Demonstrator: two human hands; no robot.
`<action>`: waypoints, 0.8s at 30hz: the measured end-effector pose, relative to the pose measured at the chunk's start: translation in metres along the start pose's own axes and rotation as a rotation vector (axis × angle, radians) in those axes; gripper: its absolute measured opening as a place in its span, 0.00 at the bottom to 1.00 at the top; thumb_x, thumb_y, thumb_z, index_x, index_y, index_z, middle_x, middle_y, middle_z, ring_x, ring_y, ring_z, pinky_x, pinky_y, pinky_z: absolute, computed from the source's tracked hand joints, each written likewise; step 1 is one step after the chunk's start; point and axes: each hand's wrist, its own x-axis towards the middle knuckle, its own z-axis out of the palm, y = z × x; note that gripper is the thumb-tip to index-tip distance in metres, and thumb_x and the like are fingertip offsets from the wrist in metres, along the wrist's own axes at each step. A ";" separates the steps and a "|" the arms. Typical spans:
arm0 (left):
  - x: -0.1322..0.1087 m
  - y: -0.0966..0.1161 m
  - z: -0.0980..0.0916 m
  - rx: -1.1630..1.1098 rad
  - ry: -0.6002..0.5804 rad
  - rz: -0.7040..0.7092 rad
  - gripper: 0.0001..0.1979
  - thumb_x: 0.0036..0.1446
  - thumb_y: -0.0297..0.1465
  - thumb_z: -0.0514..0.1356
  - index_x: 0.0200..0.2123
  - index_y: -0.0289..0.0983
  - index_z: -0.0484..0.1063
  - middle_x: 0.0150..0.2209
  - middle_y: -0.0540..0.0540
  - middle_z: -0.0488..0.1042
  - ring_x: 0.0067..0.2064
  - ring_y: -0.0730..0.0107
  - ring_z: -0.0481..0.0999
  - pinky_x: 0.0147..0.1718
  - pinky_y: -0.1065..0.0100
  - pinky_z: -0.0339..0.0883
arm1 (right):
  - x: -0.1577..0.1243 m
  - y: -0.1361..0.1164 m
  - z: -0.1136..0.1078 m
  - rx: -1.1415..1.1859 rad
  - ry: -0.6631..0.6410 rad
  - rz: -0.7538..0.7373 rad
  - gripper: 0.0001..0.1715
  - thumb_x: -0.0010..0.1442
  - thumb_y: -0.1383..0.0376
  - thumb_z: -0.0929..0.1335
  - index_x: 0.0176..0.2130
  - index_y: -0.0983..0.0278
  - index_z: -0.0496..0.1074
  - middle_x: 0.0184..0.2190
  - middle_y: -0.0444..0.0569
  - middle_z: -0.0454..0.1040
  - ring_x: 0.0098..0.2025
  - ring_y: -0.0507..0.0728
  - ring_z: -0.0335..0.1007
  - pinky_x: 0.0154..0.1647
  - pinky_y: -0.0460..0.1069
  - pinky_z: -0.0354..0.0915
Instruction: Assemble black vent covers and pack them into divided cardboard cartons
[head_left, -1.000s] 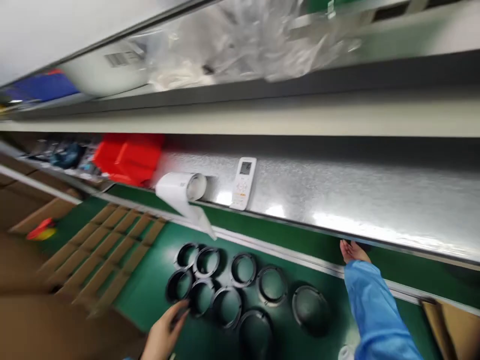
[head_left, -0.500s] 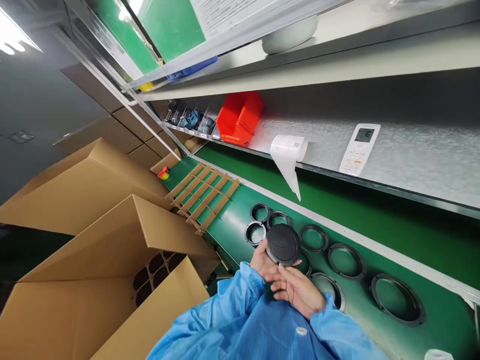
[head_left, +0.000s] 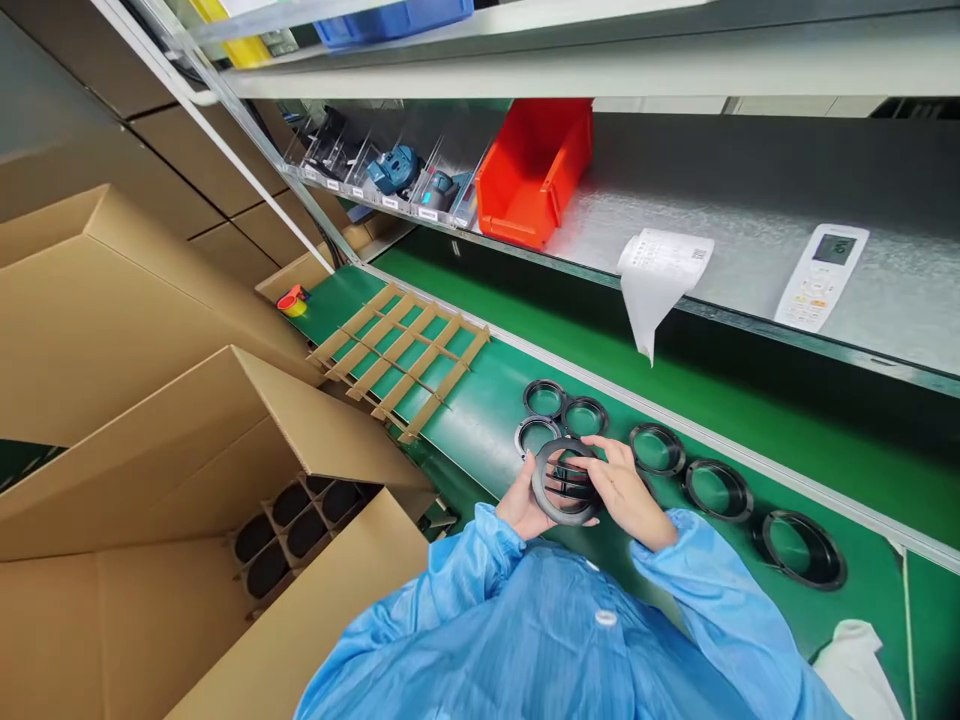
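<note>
Both my hands hold one black round part (head_left: pixel 564 482) with slats across its middle, lifted just above the green belt (head_left: pixel 487 400). My left hand (head_left: pixel 525 505) grips its near left rim from below. My right hand (head_left: pixel 622 485) is closed on its right side, fingers over the top edge. Several black rings (head_left: pixel 720 488) lie flat on the belt around and beyond my hands. Blue sleeves cover both my arms.
An open cardboard box (head_left: pixel 300 520) with divider cells holding dark round parts stands at my left. A cardboard divider grid (head_left: pixel 397 355) lies on the belt further along. On the metal shelf stand a red bin (head_left: pixel 532 170), a white paper roll (head_left: pixel 660 275) and a remote control (head_left: pixel 821 275).
The view has swung left and down. The black part went from the left hand alone to both hands, and it now shows its slatted side instead of a solid face.
</note>
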 end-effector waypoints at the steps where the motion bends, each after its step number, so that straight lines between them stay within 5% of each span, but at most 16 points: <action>1: -0.003 0.003 -0.002 -0.008 -0.003 0.000 0.43 0.52 0.60 0.59 0.63 0.39 0.63 0.61 0.31 0.68 0.60 0.37 0.69 0.58 0.31 0.53 | 0.003 -0.002 0.002 0.069 -0.026 0.010 0.34 0.71 0.47 0.52 0.48 0.55 0.80 0.59 0.52 0.67 0.63 0.65 0.55 0.66 0.65 0.55; 6: -0.008 0.023 -0.008 -0.080 0.035 -0.047 0.48 0.52 0.65 0.51 0.64 0.37 0.61 0.57 0.29 0.71 0.56 0.41 0.72 0.55 0.36 0.59 | 0.012 -0.010 0.014 0.305 0.034 0.121 0.39 0.72 0.48 0.46 0.52 0.57 0.78 0.61 0.50 0.66 0.63 0.61 0.60 0.66 0.60 0.60; 11: -0.008 0.024 -0.029 -0.132 0.225 -0.067 0.44 0.57 0.63 0.47 0.62 0.36 0.65 0.51 0.36 0.76 0.51 0.52 0.76 0.50 0.53 0.68 | -0.002 -0.006 0.056 -0.126 -0.082 -0.164 0.32 0.66 0.45 0.62 0.62 0.56 0.70 0.65 0.54 0.62 0.67 0.68 0.51 0.67 0.67 0.54; 13: -0.011 0.015 -0.042 -0.116 0.279 -0.118 0.42 0.58 0.62 0.48 0.60 0.35 0.68 0.48 0.37 0.78 0.48 0.54 0.77 0.47 0.57 0.70 | -0.006 0.001 0.072 -0.194 -0.186 -0.189 0.38 0.62 0.45 0.67 0.65 0.56 0.65 0.69 0.57 0.56 0.69 0.71 0.47 0.66 0.69 0.54; 17: -0.011 0.001 -0.067 0.027 0.320 -0.219 0.43 0.55 0.64 0.50 0.56 0.34 0.71 0.45 0.37 0.78 0.49 0.53 0.77 0.49 0.57 0.70 | -0.003 0.017 0.095 -0.118 -0.349 0.029 0.64 0.49 0.41 0.73 0.72 0.58 0.45 0.71 0.63 0.44 0.71 0.74 0.41 0.64 0.68 0.56; 20: 0.004 0.011 -0.088 0.438 0.580 -0.146 0.42 0.55 0.65 0.47 0.51 0.34 0.73 0.44 0.35 0.77 0.48 0.51 0.77 0.46 0.55 0.71 | 0.008 0.029 0.104 -0.125 -0.312 0.124 0.68 0.47 0.45 0.75 0.73 0.61 0.42 0.68 0.64 0.51 0.68 0.73 0.48 0.64 0.66 0.56; 22: 0.021 0.026 -0.106 0.704 0.840 0.013 0.34 0.56 0.58 0.56 0.51 0.35 0.71 0.47 0.35 0.74 0.52 0.52 0.74 0.50 0.56 0.68 | 0.018 0.037 0.108 -0.227 -0.171 0.190 0.66 0.47 0.47 0.74 0.72 0.62 0.43 0.66 0.64 0.52 0.66 0.74 0.50 0.63 0.67 0.57; 24: 0.040 0.041 -0.124 0.812 0.973 0.117 0.29 0.51 0.43 0.68 0.53 0.36 0.69 0.50 0.37 0.72 0.57 0.54 0.70 0.57 0.59 0.63 | 0.029 0.046 0.112 -0.348 -0.047 0.233 0.65 0.47 0.47 0.73 0.72 0.63 0.44 0.66 0.64 0.51 0.65 0.76 0.50 0.62 0.68 0.57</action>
